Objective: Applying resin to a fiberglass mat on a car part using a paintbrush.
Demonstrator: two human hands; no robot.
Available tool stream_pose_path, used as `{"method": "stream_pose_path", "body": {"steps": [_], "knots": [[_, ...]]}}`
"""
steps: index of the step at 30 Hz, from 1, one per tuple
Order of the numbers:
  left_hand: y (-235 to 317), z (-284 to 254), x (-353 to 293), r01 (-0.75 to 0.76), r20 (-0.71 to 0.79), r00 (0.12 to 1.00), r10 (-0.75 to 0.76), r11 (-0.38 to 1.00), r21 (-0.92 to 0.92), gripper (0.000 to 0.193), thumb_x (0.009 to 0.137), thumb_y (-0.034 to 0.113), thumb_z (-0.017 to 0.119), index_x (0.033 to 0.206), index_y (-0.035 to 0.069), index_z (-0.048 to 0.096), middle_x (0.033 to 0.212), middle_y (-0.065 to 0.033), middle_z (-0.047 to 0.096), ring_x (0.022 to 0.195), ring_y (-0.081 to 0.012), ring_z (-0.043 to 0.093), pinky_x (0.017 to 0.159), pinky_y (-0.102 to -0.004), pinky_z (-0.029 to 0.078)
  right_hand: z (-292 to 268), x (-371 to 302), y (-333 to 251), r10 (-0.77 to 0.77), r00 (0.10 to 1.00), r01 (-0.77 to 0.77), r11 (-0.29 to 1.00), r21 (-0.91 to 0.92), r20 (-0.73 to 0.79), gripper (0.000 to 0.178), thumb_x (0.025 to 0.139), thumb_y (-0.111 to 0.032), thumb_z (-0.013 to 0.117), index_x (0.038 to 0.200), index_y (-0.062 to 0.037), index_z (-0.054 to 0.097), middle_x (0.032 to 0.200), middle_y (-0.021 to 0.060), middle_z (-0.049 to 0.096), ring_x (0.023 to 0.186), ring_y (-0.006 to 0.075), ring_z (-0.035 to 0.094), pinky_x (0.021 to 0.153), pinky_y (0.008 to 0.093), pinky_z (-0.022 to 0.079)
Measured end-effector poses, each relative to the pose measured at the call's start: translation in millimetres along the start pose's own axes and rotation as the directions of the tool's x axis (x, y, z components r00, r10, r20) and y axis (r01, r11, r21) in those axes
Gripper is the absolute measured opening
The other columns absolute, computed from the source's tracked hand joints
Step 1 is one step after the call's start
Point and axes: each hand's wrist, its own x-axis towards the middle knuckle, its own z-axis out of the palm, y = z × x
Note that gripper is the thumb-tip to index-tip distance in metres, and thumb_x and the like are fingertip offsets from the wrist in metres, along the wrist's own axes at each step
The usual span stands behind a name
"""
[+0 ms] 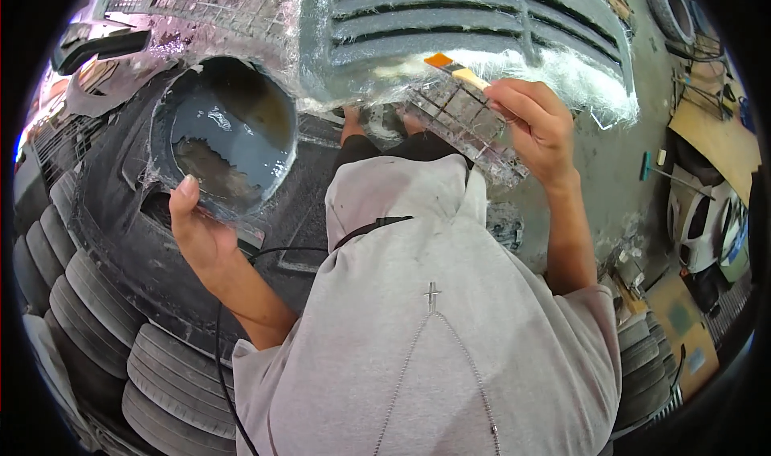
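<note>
My left hand (201, 235) grips the lower rim of a round, crusted bucket (161, 126), thumb over the edge and the other fingers hidden beneath. Glossy grey liquid (213, 134) lies inside it, with brownish patches. My right hand (536, 122) pinches the pale handle of a paintbrush (459, 72). The orange bristles point left, over the near edge of a grey slatted panel (426, 26). Whitish, frayed fibreglass (582, 78) covers that edge on the right. Whether the bristles touch the panel I cannot tell.
Wire mesh racks (470, 122) stand under and beside the panel. To my left lie a large black moulded part (104, 163) and stacked tyres (96, 291). A black cable (293, 249) runs by my waist. Another tyre (668, 8) and a pale car part (695, 215) are at right.
</note>
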Motion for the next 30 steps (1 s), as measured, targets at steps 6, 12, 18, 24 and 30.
{"method": "stream_pose_path", "body": {"steps": [6,12,18,24,30], "knots": [[-19.5,34.6,-18.4,-0.094,0.027,0.995,0.092,0.990,0.100,0.060,0.073,0.009,0.074,0.125,-0.007,0.049,0.111,-0.0133,0.063,0.099,-0.0242,0.064,0.092,-0.0369,0.051,-13.4,16.7,-32.5,-0.011,0.999,0.015,0.997,0.078,-0.052,0.020,0.079,-0.001,0.073,0.099,-0.0044,0.072,0.088,0.0094,0.070,0.078,0.0247,0.066,0.069,0.0323,0.053],[-32.7,84.1,-16.3,-0.116,0.097,0.990,0.102,0.982,0.147,0.077,0.065,0.004,0.084,0.128,-0.011,0.041,0.111,-0.0164,0.059,0.098,-0.0221,0.063,0.090,-0.0349,0.053,-10.2,63.3,-68.4,-0.381,0.922,0.373,0.922,0.108,0.067,0.014,0.086,-0.013,0.073,0.095,-0.0041,0.070,0.085,0.0088,0.068,0.067,0.0186,0.063,0.061,0.0327,0.050],[-43.0,120.8,-11.2,-0.125,0.121,0.987,0.104,0.975,0.183,0.084,0.064,0.006,0.088,0.127,-0.015,0.036,0.110,-0.0185,0.058,0.094,-0.0223,0.064,0.084,-0.0342,0.056,8.1,84.9,-43.8,0.231,0.914,-0.314,0.923,0.221,0.333,0.017,0.090,-0.017,0.066,0.100,-0.0029,0.068,0.078,0.0065,0.066,0.067,0.0121,0.061,0.062,0.0271,0.047],[-52.4,116.9,-0.2,-0.084,0.080,0.994,0.076,0.992,0.098,0.082,0.066,0.007,0.088,0.127,-0.013,0.036,0.109,-0.0177,0.057,0.095,-0.0224,0.064,0.087,-0.0354,0.055,5.9,59.1,6.4,0.454,0.825,-0.532,0.425,0.732,0.336,0.019,0.095,-0.016,0.065,0.104,-0.0005,0.068,0.084,0.0046,0.068,0.070,0.0084,0.061,0.065,0.0212,0.046],[-55.1,91.6,9.4,-0.073,-0.021,0.997,0.076,0.993,0.091,0.074,0.067,0.008,0.086,0.124,-0.012,0.042,0.108,-0.0152,0.058,0.095,-0.0195,0.062,0.089,-0.0326,0.052,-4.5,34.6,26.1,0.448,0.876,-0.445,0.603,0.662,0.181,0.018,0.096,-0.016,0.067,0.109,-0.0040,0.069,0.087,0.0027,0.068,0.079,0.0082,0.062,0.073,0.0223,0.047]]}}
